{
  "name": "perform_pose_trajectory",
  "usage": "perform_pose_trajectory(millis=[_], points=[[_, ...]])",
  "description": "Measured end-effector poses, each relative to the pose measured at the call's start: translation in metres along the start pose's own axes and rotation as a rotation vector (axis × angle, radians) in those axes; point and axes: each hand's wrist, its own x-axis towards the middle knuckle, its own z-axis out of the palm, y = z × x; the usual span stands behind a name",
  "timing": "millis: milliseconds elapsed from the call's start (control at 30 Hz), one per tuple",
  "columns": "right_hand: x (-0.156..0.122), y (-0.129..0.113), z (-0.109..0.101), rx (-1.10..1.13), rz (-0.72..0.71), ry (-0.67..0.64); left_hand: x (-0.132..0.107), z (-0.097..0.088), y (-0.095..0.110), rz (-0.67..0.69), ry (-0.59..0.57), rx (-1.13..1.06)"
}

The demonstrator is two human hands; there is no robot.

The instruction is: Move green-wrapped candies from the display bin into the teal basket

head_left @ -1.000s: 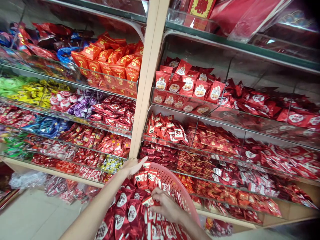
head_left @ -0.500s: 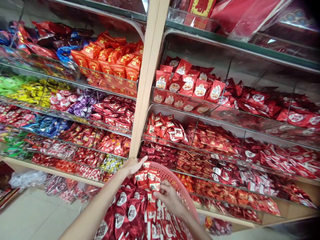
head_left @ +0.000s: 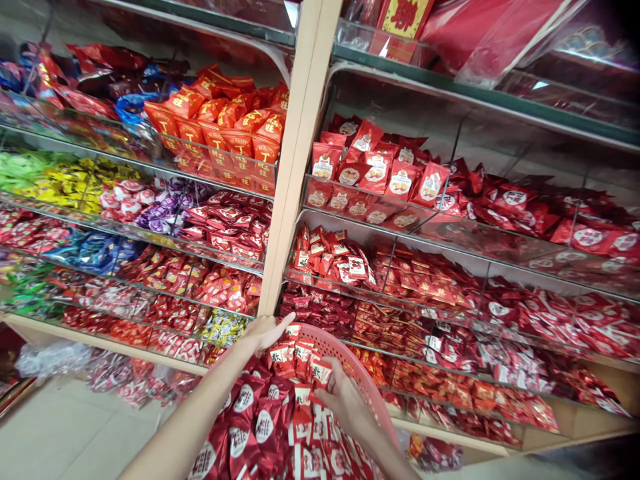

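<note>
A pink plastic basket with a perforated wall is heaped with small wrapped candy packets. My left hand is closed over the basket's far-left rim, its thumb lying along the edge. Inside the basket, my right hand pinches a red and cream candy packet between thumb and fingers. Similar cream-labelled packets lie just left of it. Larger dark red packets with round white labels fill the left part, and red and white packets the near right.
Shelves with clear dividers hold many candies, split by a wooden post. Orange-red packets stand upper left, and red biscuit packets upper right. Plastic bags of sweets lie on the tiled floor below.
My right hand has moved slightly right within the basket, carrying the packet along and tilting it. My left hand and the basket have stayed in place.
</note>
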Motion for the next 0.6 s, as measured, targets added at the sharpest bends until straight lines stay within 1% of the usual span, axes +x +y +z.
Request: perform_pose_trajectory(millis=[133,233,367,500,600], points=[[0.003,-0.004,-0.011,-0.078,0.002,-0.059,0.002,0.002,-0.002,-0.006,0.002,0.007],[0.004,-0.004,-0.010,-0.200,0.002,-0.104,0.003,0.003,-0.002,-0.029,-0.002,0.001],[0.005,-0.009,-0.006,-0.325,0.007,-0.127,0.001,0.001,0.000,-0.037,0.003,-0.008],[0.006,-0.016,0.000,-0.288,0.002,-0.150,0.000,0.000,0.000,-0.022,0.002,-0.011],[0.008,-0.014,0.003,-0.252,-0.017,-0.173,0.000,0.001,0.000,-0.022,0.006,-0.012]])
